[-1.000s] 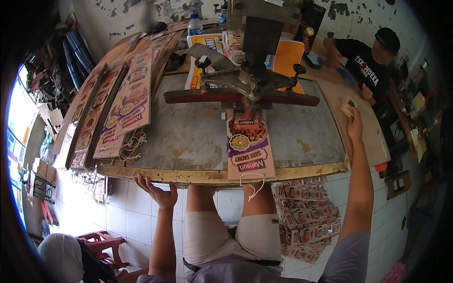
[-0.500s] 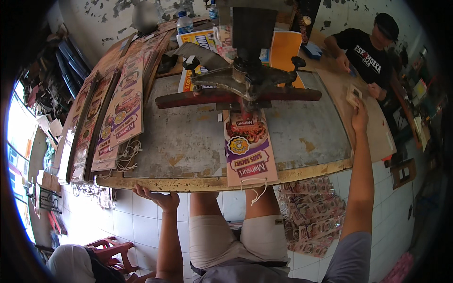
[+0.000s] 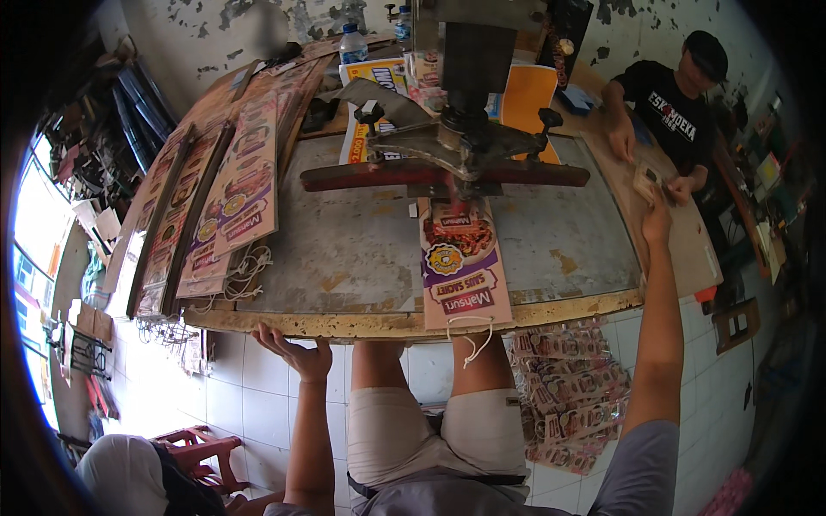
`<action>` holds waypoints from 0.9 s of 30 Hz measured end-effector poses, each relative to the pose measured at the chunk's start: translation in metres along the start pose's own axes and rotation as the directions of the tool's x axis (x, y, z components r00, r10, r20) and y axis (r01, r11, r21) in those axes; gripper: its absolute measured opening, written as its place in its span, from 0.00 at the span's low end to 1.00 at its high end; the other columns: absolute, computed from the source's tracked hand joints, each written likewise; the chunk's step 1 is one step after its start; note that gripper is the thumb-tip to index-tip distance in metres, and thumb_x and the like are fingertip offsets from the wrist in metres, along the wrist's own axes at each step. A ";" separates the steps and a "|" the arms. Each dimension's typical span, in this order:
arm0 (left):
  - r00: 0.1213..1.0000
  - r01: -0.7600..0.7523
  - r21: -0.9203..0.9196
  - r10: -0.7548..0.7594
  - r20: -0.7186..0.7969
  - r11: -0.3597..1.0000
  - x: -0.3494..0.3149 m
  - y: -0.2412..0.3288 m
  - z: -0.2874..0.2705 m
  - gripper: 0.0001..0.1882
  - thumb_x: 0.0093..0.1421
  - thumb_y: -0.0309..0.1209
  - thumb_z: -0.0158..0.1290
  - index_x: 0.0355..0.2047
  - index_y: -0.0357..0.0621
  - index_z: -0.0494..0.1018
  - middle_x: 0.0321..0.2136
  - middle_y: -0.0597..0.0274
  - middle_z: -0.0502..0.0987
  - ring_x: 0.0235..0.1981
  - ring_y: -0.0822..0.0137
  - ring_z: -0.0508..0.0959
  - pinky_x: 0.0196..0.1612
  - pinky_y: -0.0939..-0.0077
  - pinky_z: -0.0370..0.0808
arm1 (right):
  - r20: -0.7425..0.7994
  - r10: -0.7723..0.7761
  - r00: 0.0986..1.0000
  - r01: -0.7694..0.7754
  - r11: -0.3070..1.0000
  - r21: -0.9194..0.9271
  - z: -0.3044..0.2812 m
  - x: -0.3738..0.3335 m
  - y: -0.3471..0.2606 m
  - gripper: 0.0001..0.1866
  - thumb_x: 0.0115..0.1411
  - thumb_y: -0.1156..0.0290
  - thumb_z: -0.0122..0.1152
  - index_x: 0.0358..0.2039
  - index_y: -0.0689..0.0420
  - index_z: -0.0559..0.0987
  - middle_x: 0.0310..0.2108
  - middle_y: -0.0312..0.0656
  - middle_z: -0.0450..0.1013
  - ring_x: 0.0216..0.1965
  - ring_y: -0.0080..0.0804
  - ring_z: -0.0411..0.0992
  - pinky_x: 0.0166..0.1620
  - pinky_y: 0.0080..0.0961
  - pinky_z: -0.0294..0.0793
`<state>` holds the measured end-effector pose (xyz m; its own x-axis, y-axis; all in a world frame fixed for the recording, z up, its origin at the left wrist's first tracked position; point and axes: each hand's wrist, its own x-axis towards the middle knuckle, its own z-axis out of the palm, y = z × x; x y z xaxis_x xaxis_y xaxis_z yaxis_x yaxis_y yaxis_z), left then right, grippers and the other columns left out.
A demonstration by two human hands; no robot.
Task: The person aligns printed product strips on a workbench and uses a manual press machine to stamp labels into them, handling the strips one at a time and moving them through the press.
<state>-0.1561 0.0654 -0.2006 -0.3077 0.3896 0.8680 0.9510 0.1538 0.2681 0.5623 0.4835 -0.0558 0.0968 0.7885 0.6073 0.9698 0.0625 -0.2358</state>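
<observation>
My left hand (image 3: 297, 354) is palm up at the table's front edge, fingers stretched out and touching the yellowish rim (image 3: 284, 324) from below. My right arm reaches far along the right side, and my right hand (image 3: 657, 222) grips a small pale tan block (image 3: 647, 179) with a dark patch on it. In the middle, a pink and purple printed hanging card (image 3: 465, 262) with a white string loop lies under the red pressing bar (image 3: 361, 178) of a metal press (image 3: 465, 142). Its string end hangs over the front edge.
Stacks of similar printed cards (image 3: 237, 185) with strings lie on the left. A co-worker (image 3: 675, 107) sits at the far right, hands near the block. Plastic-wrapped cards (image 3: 568, 387) lie on the floor. A bottle (image 3: 353, 45) stands behind; a red stool (image 3: 202, 456) is lower left.
The view has shifted slightly. The co-worker's hands have moved closer to the block in my right hand. My left hand stays at the front rim, and the card stays under the press.
</observation>
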 end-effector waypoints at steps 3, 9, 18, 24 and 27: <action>1.000 -0.006 -0.022 0.006 -0.004 1.000 0.000 0.001 0.000 0.52 0.68 0.52 0.58 0.81 0.49 0.41 0.76 0.31 0.50 0.77 0.18 0.45 0.73 0.15 0.44 | 0.014 -0.036 0.999 0.036 0.999 -0.018 0.005 0.002 0.013 0.32 0.71 0.82 0.51 0.74 0.50 0.69 0.75 0.51 0.65 0.74 0.53 0.65 0.72 0.44 0.68; 1.000 0.016 -0.023 -0.016 0.012 1.000 -0.002 0.002 0.001 0.51 0.67 0.49 0.60 0.80 0.49 0.43 0.76 0.32 0.51 0.77 0.20 0.46 0.73 0.16 0.45 | 0.072 -0.063 0.995 0.069 0.995 -0.078 0.010 0.000 0.022 0.32 0.77 0.71 0.51 0.79 0.52 0.60 0.81 0.55 0.51 0.78 0.60 0.56 0.75 0.51 0.65; 1.000 0.021 -0.037 -0.020 0.013 0.999 -0.004 0.003 0.003 0.50 0.69 0.47 0.59 0.80 0.46 0.43 0.77 0.31 0.50 0.78 0.21 0.45 0.75 0.18 0.43 | 0.157 0.003 0.988 0.019 0.990 -0.139 0.004 -0.015 0.019 0.36 0.80 0.56 0.49 0.82 0.53 0.53 0.83 0.58 0.44 0.80 0.63 0.49 0.77 0.48 0.58; 0.999 0.012 -0.033 -0.010 0.040 0.999 -0.007 -0.001 0.002 0.49 0.68 0.44 0.59 0.79 0.45 0.44 0.77 0.32 0.50 0.78 0.20 0.45 0.75 0.20 0.44 | 0.189 0.038 0.981 -0.021 0.996 -0.091 -0.002 -0.019 0.012 0.35 0.80 0.56 0.49 0.82 0.51 0.54 0.83 0.56 0.44 0.80 0.63 0.49 0.77 0.49 0.60; 1.000 -0.021 -0.021 0.021 0.009 1.000 -0.007 -0.005 0.001 0.48 0.67 0.44 0.61 0.78 0.43 0.48 0.76 0.32 0.52 0.77 0.19 0.47 0.74 0.19 0.49 | 0.222 0.086 0.971 -0.068 0.994 -0.089 -0.007 -0.020 0.001 0.35 0.80 0.56 0.49 0.82 0.50 0.54 0.83 0.55 0.44 0.80 0.62 0.49 0.76 0.49 0.61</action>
<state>-0.1586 0.0633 -0.2080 -0.2877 0.4011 0.8697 0.9577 0.1264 0.2585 0.5631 0.4636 -0.0634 0.1279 0.9071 0.4011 0.9770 -0.0456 -0.2084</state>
